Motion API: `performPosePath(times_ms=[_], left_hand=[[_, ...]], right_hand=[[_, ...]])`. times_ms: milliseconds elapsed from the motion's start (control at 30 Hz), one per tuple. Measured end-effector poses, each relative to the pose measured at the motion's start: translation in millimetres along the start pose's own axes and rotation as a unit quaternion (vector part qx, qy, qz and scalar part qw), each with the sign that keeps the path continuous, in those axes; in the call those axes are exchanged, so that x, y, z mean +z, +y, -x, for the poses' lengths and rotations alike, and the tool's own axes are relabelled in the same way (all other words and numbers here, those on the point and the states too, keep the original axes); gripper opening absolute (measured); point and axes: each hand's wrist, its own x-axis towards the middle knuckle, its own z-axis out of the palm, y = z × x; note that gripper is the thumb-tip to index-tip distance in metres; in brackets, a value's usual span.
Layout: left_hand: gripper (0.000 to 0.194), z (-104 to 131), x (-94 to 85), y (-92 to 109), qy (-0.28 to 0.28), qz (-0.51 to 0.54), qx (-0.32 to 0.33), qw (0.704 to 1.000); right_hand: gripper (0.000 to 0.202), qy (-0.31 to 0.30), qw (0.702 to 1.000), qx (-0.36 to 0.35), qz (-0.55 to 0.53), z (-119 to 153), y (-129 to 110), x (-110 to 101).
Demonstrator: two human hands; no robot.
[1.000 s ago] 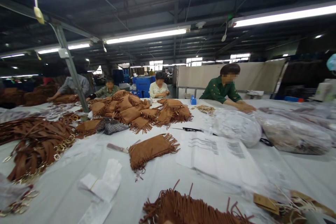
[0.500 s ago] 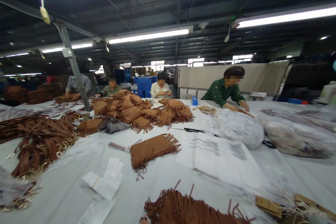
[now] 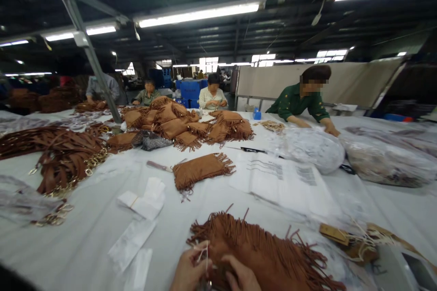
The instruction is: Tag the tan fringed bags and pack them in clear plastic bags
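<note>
A large brown fringed bag (image 3: 262, 254) lies on the table directly before me, its fringe spread along the far and right edges. Over its near left part, my left hand (image 3: 191, 267) is closed, with a thin white string (image 3: 206, 254) looped up from its fingers. Close beside it, my right hand (image 3: 241, 275) has thumb and fingers bent together at the bag's surface. A small brownish piece shows between the hands, but what the right fingers grip is unclear. Farther off lies a smaller tan fringed pouch (image 3: 201, 170), apart from both hands.
Tan pouches (image 3: 174, 125) are heaped at the back; brown straps with gold clasps (image 3: 68, 159) lie left. White paper strips (image 3: 133, 232) sit left of my hands. Tags with white strings (image 3: 336, 235), printed plastic bags (image 3: 283, 182) and filled bags (image 3: 389, 163) lie right. Several co-workers sit across.
My view has tipped down, so both hands and more of the large fringed bag now show at the bottom. Across the table, the green-sleeved person's hands have shifted right.
</note>
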Motion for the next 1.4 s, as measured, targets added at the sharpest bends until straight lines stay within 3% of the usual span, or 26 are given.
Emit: performPosePath(times_ms=[100,200,333,367,433,500,633,800,933,1033,1100,1200,1300,1400], left_hand=[[0.056,7.5,2.3,19.3,-0.087,-0.078,0.060,0.991],[0.060,12.1,4.6,28.8,-0.107,-0.139,0.080,0.981],[0.009,10.2,7.1,19.6,-0.031,-0.075,0.071,0.994],[0.004,8.3,7.4,14.8,-0.002,-0.053,0.065,0.996],[0.015,4.0,7.1,4.5,0.053,-0.019,0.046,0.997],[0.022,0.3,4.1,-5.4,0.102,0.022,0.015,0.994],[0.045,-5.4,-16.9,-18.5,0.204,0.098,-0.047,0.973],[0.046,-14.6,-66.4,-18.8,0.309,0.077,-0.053,0.946],[0.044,-14.9,-94.1,-15.2,0.334,-0.015,-0.052,0.941],[0.047,-5.2,-98.3,-13.8,0.362,-0.105,-0.045,0.925],[0.036,4.3,-91.7,-14.3,0.326,-0.147,-0.047,0.933],[0.039,17.5,-69.5,-17.6,0.173,-0.191,-0.070,0.964],[0.049,23.2,-43.9,-21.6,0.030,-0.249,-0.099,0.963],[0.059,20.5,-28.1,-24.0,-0.055,-0.252,-0.123,0.958]], right_hand=[[0.031,-0.060,0.993,-0.004,-0.103,-6.7,-10.0,-1.3],[0.027,-0.083,0.968,0.028,-0.236,-13.8,-18.2,0.2],[0.025,-0.062,0.893,0.137,-0.424,-17.6,-15.7,3.0],[0.028,-0.037,0.870,0.172,-0.460,-18.2,-13.5,3.3],[0.033,0.024,0.829,0.239,-0.504,-19.7,-9.0,3.8],[0.037,0.060,0.813,0.281,-0.507,-21.5,-5.2,5.2],[0.046,0.042,0.856,0.268,-0.440,-22.2,-1.6,11.3],[0.053,0.068,0.886,0.244,-0.388,-10.4,-0.3,3.2],[0.059,0.127,0.905,0.259,-0.314,19.8,16.1,-34.8],[0.060,0.217,0.908,0.289,-0.211,61.1,44.1,-76.1],[0.058,0.280,0.897,0.321,-0.115,94.3,63.8,-102.1],[0.051,0.319,0.870,0.374,0.046,140.0,80.2,-126.1],[0.049,0.283,0.877,0.369,0.121,164.4,77.9,-126.4],[0.050,0.264,0.885,0.348,0.162,166.3,71.7,-115.0]])
